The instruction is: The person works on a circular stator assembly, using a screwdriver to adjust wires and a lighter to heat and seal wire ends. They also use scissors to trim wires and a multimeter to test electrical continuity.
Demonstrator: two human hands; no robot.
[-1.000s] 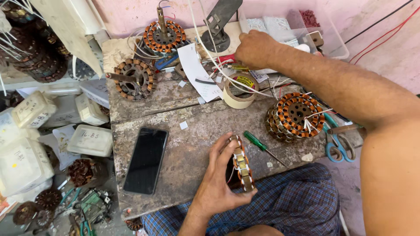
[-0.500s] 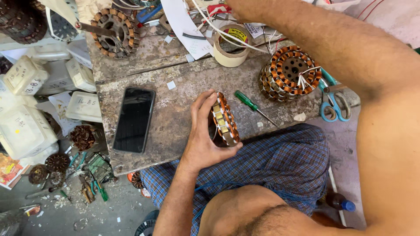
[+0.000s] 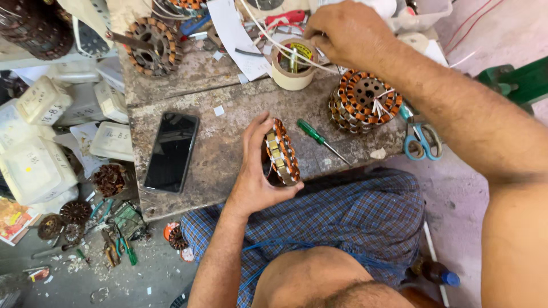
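Observation:
My left hand (image 3: 257, 171) grips a round motor stator with copper windings (image 3: 281, 151), held on edge at the front of the worn wooden bench (image 3: 222, 142). My right hand (image 3: 345, 31) reaches to the back of the bench, fingers closed over white wires (image 3: 274, 40) beside a roll of tape (image 3: 292, 65). A second wound stator (image 3: 365, 100) lies flat under my right forearm. A green-handled screwdriver (image 3: 319, 138) lies between the two stators.
A black phone (image 3: 171, 151) lies on the bench's left part. Blue scissors (image 3: 421, 140) lie at the right edge. Another stator (image 3: 153, 45) sits at the back left. White plastic boxes (image 3: 40, 137) and scattered tools (image 3: 114, 239) cover the floor on the left.
My right hand has drawn back toward me from the far end, now by the tape roll. My left hand has turned the stator on edge. The view has tilted downward.

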